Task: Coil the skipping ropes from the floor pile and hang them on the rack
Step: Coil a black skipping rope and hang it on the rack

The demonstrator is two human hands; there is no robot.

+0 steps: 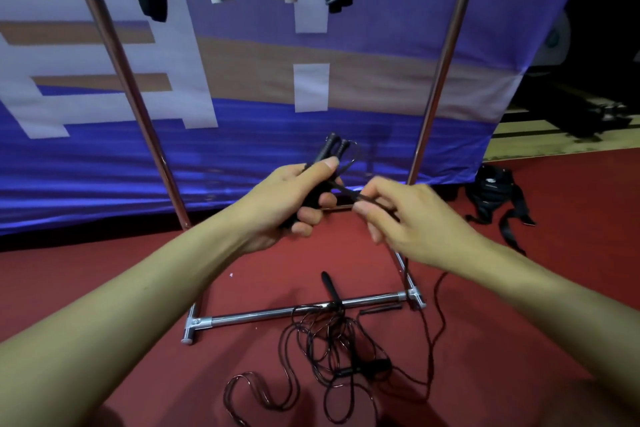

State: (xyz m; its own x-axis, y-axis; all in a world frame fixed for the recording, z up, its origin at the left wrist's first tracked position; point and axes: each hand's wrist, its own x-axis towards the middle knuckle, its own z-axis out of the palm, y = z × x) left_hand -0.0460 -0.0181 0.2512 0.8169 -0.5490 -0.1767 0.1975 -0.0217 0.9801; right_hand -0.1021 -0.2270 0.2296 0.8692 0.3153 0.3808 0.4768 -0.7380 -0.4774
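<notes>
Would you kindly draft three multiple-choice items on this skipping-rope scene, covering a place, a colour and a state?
1. Where does the tangled pile of thin black ropes lie?
A. On the red floor by the metal rack's base bar
B. On a table
C. In a basket

2. What colour are the two ribbed handles being held?
A. White
B. Black
C. Yellow

3. What is the right hand doing?
A. Hanging open
B. Pressing the floor
C. Pinching a black cord

Answers: 1 A, the pile sits by the bar; 2 B, both look black in the left hand; 3 C, its fingers close on the cord.
</notes>
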